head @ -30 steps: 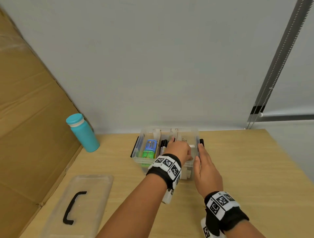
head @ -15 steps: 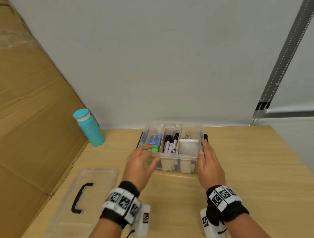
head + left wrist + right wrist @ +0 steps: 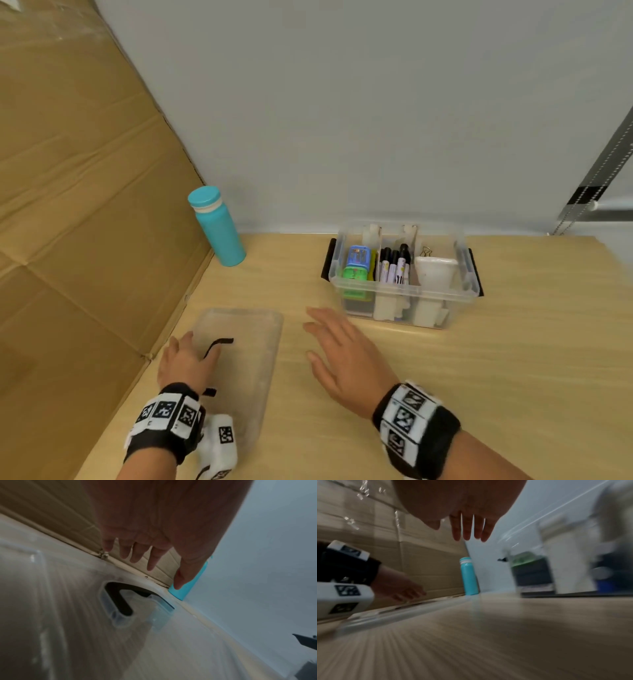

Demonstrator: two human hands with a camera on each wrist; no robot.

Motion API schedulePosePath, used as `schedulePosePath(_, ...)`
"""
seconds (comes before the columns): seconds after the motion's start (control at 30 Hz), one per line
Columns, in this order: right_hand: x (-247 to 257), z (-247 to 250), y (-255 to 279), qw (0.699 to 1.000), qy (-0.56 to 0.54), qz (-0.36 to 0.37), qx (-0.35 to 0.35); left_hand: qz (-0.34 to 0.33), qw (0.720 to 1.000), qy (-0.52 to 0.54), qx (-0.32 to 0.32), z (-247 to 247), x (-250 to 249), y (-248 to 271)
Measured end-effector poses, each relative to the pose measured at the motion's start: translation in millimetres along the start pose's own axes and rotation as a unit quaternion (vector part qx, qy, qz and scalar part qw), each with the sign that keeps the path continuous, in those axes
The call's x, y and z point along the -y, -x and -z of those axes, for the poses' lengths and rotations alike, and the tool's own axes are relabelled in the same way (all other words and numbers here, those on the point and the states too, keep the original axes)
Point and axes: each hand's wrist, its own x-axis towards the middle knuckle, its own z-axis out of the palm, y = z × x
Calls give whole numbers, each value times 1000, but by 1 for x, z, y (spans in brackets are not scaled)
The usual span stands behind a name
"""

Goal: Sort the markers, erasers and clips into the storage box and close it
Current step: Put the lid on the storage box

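Head view shows both hands gone from the clear storage box [image 3: 404, 294], where they sat half a second ago, and shifted toward 8 o'clock, to the transparent lid [image 3: 239, 370] lying flat on the wooden table [image 3: 513, 377]. The left hand [image 3: 186, 359] hovers over the lid's near-left part, beside its black handle [image 3: 219, 344]; the left wrist view shows its fingers [image 3: 150, 561] straight and spread above the handle, gripping nothing. The right hand [image 3: 342, 359] is flat and spread over bare table between lid and box, also empty.

The box stands at 1 o'clock, still uncovered, with 3 compartments filled: colourful erasers [image 3: 356, 265] on the left, markers [image 3: 394, 265] in the middle, and at right a black clip [image 3: 426, 251] behind a white object that cannot be identified. Judging by this, sorting looks finished, and the shift points to fetching the lid to close the box. A teal bottle [image 3: 219, 228] stands at 11 o'clock against cardboard.
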Motion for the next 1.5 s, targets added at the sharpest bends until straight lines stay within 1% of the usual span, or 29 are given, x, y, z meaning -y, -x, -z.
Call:
schedulePosePath(0.03, 6, -12, -10, 999, -13, -2, 35, 6, 1000, 13, 14, 0, 3, -4)
schedulePosePath(0.07, 11, -25, -19, 996, -30, -19, 79, 11, 999, 25, 29, -1, 7, -7)
schedulePosePath(0.13, 17, -46, -35, 977, -65, -96, 181, 16, 998, 29, 51, -2, 8, -8)
schedulePosePath(0.17, 19, -55, -41, 962, -78, -133, 224, 15, 998, 25, 53, -2, 8, -7)
schedulePosePath(0.2, 22, -62, -46, 951, -89, -158, 251, 12, 998, 21, 50, -1, 6, -6)
schedulePosePath(0.27, 26, -72, -52, 942, -105, -175, 267, 12, 998, 33, 47, 2, 2, -4)
schedulePosePath(0.33, 27, -78, -55, 938, -130, -186, 263, 17, 996, 73, 47, 5, -3, -2)
schedulePosePath(0.4, 23, -77, -57, 925, -202, -219, 238, 23, 989, 138, 47, 11, -9, 3)
schedulePosePath(0.43, 21, -71, -60, 915, -249, -236, 211, 19, 983, 176, 43, 16, -15, 7)
schedulePosePath(0.5, 20, -51, -63, 903, -321, -253, 137, -3, 969, 244, 24, 29, -28, 18)
schedulePosePath(0.53, 19, -37, -65, 903, -331, -255, 97, -23, 962, 271, 4, 36, -37, 22)
schedulePosePath(0.57, 18, -20, -68, 912, -319, -251, 59, -52, 955, 291, -19, 43, -48, 27)
schedulePosePath(0.63, 15, 15, -71, 941, -243, -234, 0, -139, 938, 313, -57, 55, -76, 38)
schedulePosePath(0.67, 13, 29, -69, 956, -191, -218, -36, -192, 926, 318, -68, 58, -90, 45)
schedulePosePath(0.7, 5, 50, -68, 969, -135, -192, -71, -244, 908, 331, -80, 60, -115, 56)
schedulePosePath(0.73, 5, 56, -66, 974, -103, -178, -98, -292, 894, 328, -91, 63, -124, 63)
schedulePosePath(0.8, -2, 72, -61, 974, -48, -168, -141, -374, 863, 324, -103, 65, -146, 77)
schedulePosePath(0.87, -8, 83, -57, 965, -25, -176, -192, -448, 838, 293, -105, 69, -156, 86)
schedulePosePath(0.93, -15, 102, -51, 961, -11, -155, -230, -514, 811, 262, -99, 73, -167, 98)
schedulePosePath(1.0, -27, 125, -43, 961, 0, -114, -250, -557, 785, 256, -94, 75, -185, 114)
schedulePosePath(1.03, -33, 135, -38, 960, -4, -100, -262, -566, 778, 254, -99, 74, -194, 120)
schedulePosePath(1.07, -39, 142, -34, 955, -12, -98, -279, -565, 779, 247, -116, 71, -201, 122)
schedulePosePath(1.1, -45, 148, -29, 947, -26, -110, -301, -553, 789, 230, -142, 67, -207, 122)
schedulePosePath(1.17, -59, 156, -18, 921, -84, -158, -347, -490, 830, 189, -188, 56, -214, 117)
schedulePosePath(1.2, -66, 159, -13, 906, -118, -179, -366, -453, 851, 187, -191, 49, -216, 114)
schedulePosePath(1.27, -80, 162, -4, 882, -167, -212, -386, -392, 879, 230, -144, 34, -219, 107)
schedulePosePath(1.37, -103, 155, 2, 862, -204, -274, -374, -359, 887, 288, -32, 12, -233, 96)
schedulePosePath(1.43, -121, 147, 2, 858, -205, -337, -329, -350, 898, 266, 11, -4, -245, 83)
schedulePosePath(1.5, -135, 139, -2, 862, -185, -399, -254, -331, 918, 218, 32, -19, -255, 66)
